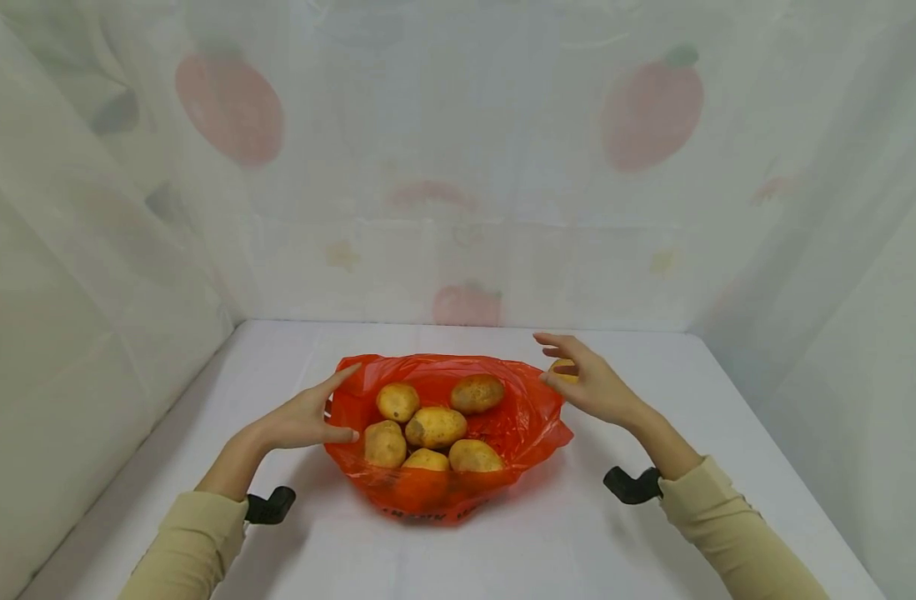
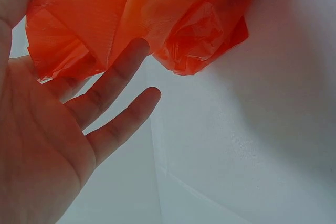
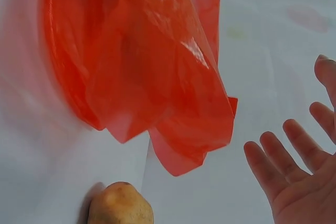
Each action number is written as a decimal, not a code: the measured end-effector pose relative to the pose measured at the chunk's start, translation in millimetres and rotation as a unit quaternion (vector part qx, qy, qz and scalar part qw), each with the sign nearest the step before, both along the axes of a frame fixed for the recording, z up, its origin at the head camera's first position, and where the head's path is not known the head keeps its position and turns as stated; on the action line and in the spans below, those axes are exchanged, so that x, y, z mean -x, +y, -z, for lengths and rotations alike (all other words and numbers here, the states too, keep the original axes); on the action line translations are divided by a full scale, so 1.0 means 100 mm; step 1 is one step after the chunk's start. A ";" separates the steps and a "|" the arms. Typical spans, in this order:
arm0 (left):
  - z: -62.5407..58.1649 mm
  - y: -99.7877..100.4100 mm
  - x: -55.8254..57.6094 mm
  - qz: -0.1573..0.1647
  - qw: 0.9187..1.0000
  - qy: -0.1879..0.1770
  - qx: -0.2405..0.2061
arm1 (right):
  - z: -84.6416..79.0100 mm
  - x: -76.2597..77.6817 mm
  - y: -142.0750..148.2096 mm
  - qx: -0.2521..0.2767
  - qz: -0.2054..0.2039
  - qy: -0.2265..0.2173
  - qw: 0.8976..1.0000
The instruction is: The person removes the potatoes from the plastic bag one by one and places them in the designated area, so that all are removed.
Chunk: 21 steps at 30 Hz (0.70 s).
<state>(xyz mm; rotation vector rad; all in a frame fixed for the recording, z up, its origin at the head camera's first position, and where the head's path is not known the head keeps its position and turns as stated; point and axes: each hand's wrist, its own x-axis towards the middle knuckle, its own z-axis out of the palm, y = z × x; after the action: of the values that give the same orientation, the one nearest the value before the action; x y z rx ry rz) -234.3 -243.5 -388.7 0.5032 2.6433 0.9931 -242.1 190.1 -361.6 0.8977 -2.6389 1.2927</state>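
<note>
No word can be made out with certainty. The lettering in sight is one short line of dark print (image 1: 437,516) on the red plastic bag (image 1: 458,487), seen in the head view, low on the bag's near side and close to its bottom edge. The line runs from left to right, curving with the creased plastic and lifting a little toward its right end (a fold breaks it up there). The characters are too small, blurred and bent for any letter to be named surely.

Left grip (image 2: 47,140), fingers spread, at the edge of a red bag (image 2: 152,9).
</note>
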 end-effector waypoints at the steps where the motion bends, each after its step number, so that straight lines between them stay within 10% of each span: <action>1: 0.00 0.00 0.00 0.000 1.000 0.000 0.000 | 0.01 -0.01 -0.01 -0.005 -0.003 0.003 1.000; 10: -0.01 0.00 0.00 0.000 1.000 -0.005 -0.005 | 0.04 -0.08 -0.18 -0.048 -0.054 0.062 0.995; 21: 0.00 0.00 -0.01 -0.005 1.000 -0.006 0.004 | 0.10 -0.16 -0.32 -0.061 -0.092 0.005 0.994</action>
<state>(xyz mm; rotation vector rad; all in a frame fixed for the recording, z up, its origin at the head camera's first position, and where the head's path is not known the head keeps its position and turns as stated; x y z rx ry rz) -233.3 -243.6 -388.3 0.4821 2.6406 0.9845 -225.7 158.3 -371.1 1.1876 -2.7059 1.1677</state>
